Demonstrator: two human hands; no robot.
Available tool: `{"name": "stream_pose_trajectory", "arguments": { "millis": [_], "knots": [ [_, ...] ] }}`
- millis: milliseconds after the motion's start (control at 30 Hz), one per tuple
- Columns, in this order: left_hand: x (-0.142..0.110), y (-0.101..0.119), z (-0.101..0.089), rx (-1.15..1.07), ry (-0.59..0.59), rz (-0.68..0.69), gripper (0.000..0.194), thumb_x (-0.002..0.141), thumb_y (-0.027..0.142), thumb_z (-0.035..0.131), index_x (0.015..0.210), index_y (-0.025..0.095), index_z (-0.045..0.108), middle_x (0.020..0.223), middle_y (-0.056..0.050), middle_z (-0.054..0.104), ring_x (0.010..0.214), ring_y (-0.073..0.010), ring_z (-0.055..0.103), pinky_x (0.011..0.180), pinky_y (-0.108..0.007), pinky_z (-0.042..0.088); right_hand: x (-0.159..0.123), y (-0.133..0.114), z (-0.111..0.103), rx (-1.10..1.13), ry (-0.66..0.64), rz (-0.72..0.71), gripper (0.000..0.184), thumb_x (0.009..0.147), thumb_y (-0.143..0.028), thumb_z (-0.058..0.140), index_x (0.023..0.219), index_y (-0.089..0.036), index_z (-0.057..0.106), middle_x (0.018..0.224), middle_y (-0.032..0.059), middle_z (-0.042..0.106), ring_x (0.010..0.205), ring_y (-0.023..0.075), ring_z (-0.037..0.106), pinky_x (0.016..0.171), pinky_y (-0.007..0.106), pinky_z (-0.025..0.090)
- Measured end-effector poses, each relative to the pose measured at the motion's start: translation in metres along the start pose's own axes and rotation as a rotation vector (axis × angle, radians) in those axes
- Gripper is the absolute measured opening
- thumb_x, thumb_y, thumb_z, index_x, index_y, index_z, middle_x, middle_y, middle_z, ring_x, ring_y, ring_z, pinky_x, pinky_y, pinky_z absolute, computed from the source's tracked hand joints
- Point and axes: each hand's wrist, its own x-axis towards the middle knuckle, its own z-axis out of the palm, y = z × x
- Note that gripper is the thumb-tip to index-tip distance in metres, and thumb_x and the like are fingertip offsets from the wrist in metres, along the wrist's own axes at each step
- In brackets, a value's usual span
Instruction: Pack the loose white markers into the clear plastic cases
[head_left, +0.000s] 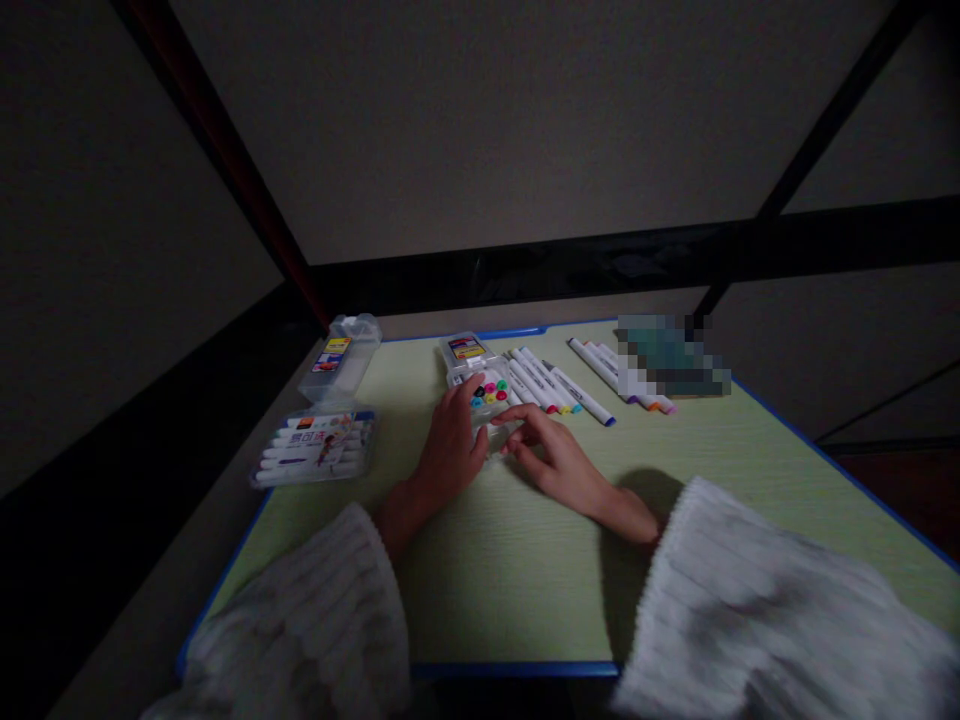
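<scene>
A clear plastic marker case (469, 350) lies in the middle of the table, with markers inside showing black, pink, green, blue, yellow and red cap ends. My left hand (448, 440) holds the case's near left side, fingers along it and thumb bent inward. At the near end, a clear flap (491, 440) sits between my two hands. My right hand (555, 462) grips this flap's right edge, its index finger reaching over the top and its thumb below. Right beside the case, several white markers (536, 380) lie loose with coloured ends towards me.
More white markers (611, 372) lie further right, beside a blurred green object (664, 355). On the left are an opened clear case (345, 365) and a closed clear case of white markers (319, 445). The pale green table (517, 590) has a blue edge; a wall stands behind.
</scene>
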Motion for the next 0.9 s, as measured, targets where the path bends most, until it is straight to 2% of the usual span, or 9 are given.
{"name": "stream_pose_trajectory", "arguments": {
  "millis": [467,700,900],
  "knots": [
    [0.0008,-0.0005,0.0004,0.029,-0.05,0.026,0.059,0.081,0.015,0.042,0.132,0.013,0.015,0.13,-0.017,0.04,0.122,-0.0265,0.035,0.1,-0.045,0.032,0.0007,0.0012,0.0001,-0.004,0.007,-0.014,0.029,0.077,-0.007,0.043,0.103,-0.02,0.046,0.077,0.0018,0.061,0.071,0.0153,0.059,0.066,0.029,0.046],
    [-0.0015,0.0001,0.0013,0.025,-0.002,0.017,0.057,0.08,0.013,0.041,0.132,0.014,0.017,0.13,-0.016,0.039,0.122,-0.0258,0.036,0.1,-0.044,0.033,0.0002,0.0,-0.0003,-0.009,0.006,0.008,0.028,0.078,-0.008,0.044,0.103,-0.02,0.046,0.076,0.0018,0.061,0.071,0.0159,0.058,0.065,0.029,0.045],
    [-0.0029,-0.0011,0.002,-0.003,0.059,-0.016,0.056,0.076,0.011,0.045,0.128,0.014,0.025,0.123,-0.014,0.044,0.116,-0.0248,0.042,0.098,-0.042,0.036,0.0003,-0.0003,-0.0005,0.001,-0.003,0.003,0.026,0.078,-0.008,0.043,0.101,-0.02,0.046,0.075,0.0015,0.061,0.07,0.0155,0.058,0.065,0.028,0.046]
  ]
}}
